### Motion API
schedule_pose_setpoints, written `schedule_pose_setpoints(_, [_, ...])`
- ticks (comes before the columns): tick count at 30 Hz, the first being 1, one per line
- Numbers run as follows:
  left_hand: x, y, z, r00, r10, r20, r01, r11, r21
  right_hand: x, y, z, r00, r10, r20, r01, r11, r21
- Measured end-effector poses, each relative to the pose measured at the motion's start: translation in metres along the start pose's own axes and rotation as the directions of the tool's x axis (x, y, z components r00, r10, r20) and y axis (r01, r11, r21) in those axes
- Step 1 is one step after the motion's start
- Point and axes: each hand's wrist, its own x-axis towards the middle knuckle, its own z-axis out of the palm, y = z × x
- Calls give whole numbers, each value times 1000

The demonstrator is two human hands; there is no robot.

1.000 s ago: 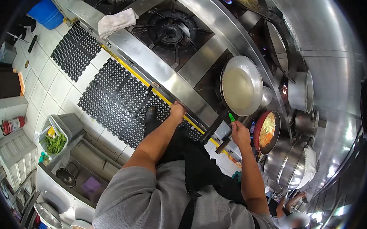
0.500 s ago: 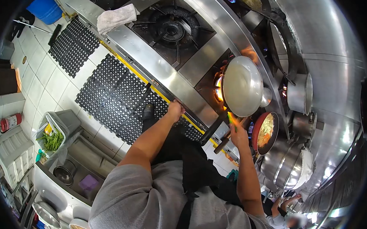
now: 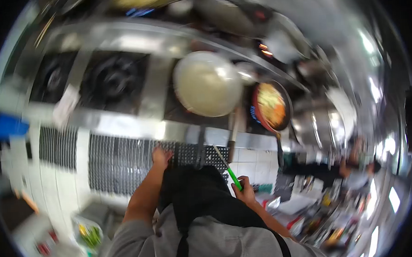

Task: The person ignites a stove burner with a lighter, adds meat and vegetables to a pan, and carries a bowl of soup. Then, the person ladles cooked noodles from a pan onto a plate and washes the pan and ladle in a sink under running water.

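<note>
My right hand (image 3: 245, 190) is closed around a green-handled tool (image 3: 234, 178), whose thin metal shaft points up and left. My left hand (image 3: 161, 156) is near the stove's front edge; motion smears its fingers and whether they touch anything is unclear. Beyond both hands, a large pan (image 3: 208, 84) with pale contents sits on a burner, its handle reaching toward me. A red pan (image 3: 271, 105) with shredded yellow and orange food stands to its right, above blue flames.
A white cloth (image 3: 66, 106) hangs on the stove's front edge (image 3: 118, 123), left of the burners. Black mats (image 3: 113, 162) cover part of the floor. Large metal pots (image 3: 318, 123) stand at the right. Another person (image 3: 355, 176) is at the far right, beside a cluttered counter.
The view has swung right and blurred. My right hand has drawn back from the large pan with the tool. Flames flared beside that pan half a second ago; none show there now.
</note>
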Motion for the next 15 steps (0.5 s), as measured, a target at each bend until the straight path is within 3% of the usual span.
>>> schedule_pose_setpoints(1, [26,-14,-22,997,42,61,-50,989,136,-10,4,-4,995,50,-92,-46,998,46])
schedule_pose_setpoints(2, [14,-3,-27,997,-73,-23,76,964,256,-22,2,-11,988,94,-124,-80,991,110])
schedule_pose_setpoints(3, [-4,9,-31,983,-59,174,-82,708,702,-34,-1,-20,981,132,-141,-106,979,174])
schedule_pose_setpoints(4, [-24,22,-35,931,-43,364,-339,278,899,-48,-4,-33,950,149,-274,-109,982,155])
schedule_pose_setpoints(5, [-21,12,-50,973,-158,171,-7,714,700,-64,14,-36,899,129,-419,-74,987,144])
schedule_pose_setpoints(6, [-5,3,-72,917,-202,344,-193,531,825,-83,35,-35,816,211,-539,-115,972,206])
schedule_pose_setpoints(7, [65,-12,-107,860,-427,279,135,718,683,-98,42,-44,700,329,-633,-80,918,389])
schedule_pose_setpoints(8, [-56,6,-27,959,-248,134,-24,402,915,-120,60,-53,582,417,-698,-188,904,383])
schedule_pose_setpoints(9, [-53,-5,-17,983,-178,47,2,268,964,-145,65,-72,490,341,-802,-115,937,328])
schedule_pose_setpoints(10, [-54,-14,7,913,-353,206,-209,30,978,-173,46,-104,401,400,-824,-147,916,374])
schedule_pose_setpoints(11, [-57,-24,30,777,-516,361,-499,-155,853,-207,54,-118,302,473,-828,-212,880,425])
schedule_pose_setpoints(12, [-60,-35,52,601,-636,484,-736,-203,646,-242,48,-138,166,415,-894,-242,896,371])
schedule_pose_setpoints(15, [-62,-95,83,612,-695,376,-743,-343,575,-355,26,-180,-84,260,-962,-545,796,262])
